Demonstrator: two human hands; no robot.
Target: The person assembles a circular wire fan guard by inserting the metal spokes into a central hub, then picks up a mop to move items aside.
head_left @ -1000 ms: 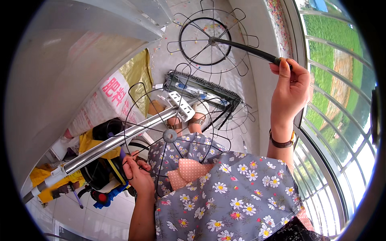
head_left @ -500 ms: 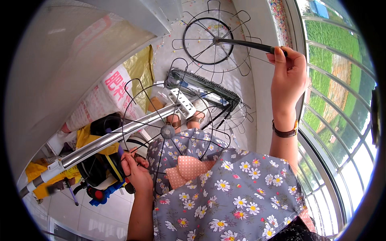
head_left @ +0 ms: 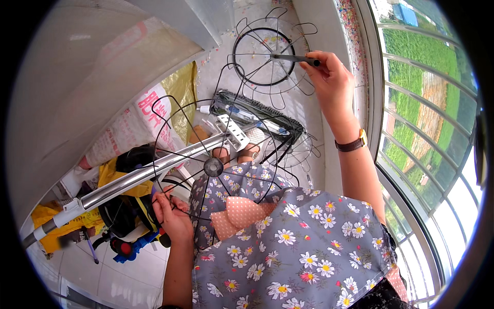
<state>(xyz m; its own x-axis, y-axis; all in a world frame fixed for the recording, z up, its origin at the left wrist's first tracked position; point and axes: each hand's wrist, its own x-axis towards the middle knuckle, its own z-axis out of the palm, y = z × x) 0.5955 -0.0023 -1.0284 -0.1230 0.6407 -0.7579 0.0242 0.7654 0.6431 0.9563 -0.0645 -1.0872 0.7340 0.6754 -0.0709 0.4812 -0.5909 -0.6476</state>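
My right hand (head_left: 332,85) is closed round the upper end of a dark pole (head_left: 290,58). The pole rises from a black wire stand (head_left: 234,64) on the floor at the far side, with a ring and wire loops spreading round its foot. Low on the left, my left hand (head_left: 172,213) pinches a wire loop of a second, nearer black wire frame (head_left: 213,167). This frame has a round dark hub, with looped arms fanning out in front of my lap. Its lower arms lie over my flowered apron (head_left: 288,247).
A silver metal pole (head_left: 139,177) crosses from the lower left to a white slotted bracket (head_left: 232,133). Beyond lies a dark-fringed mop head (head_left: 257,113). White woven sacks (head_left: 154,116) and a pile of bags stand left. A barred window (head_left: 427,103) runs along the right.
My right hand has moved left, bringing the pole's top end closer above the stand's middle. The nearer wire frame has shifted slightly; my left hand still grips it.
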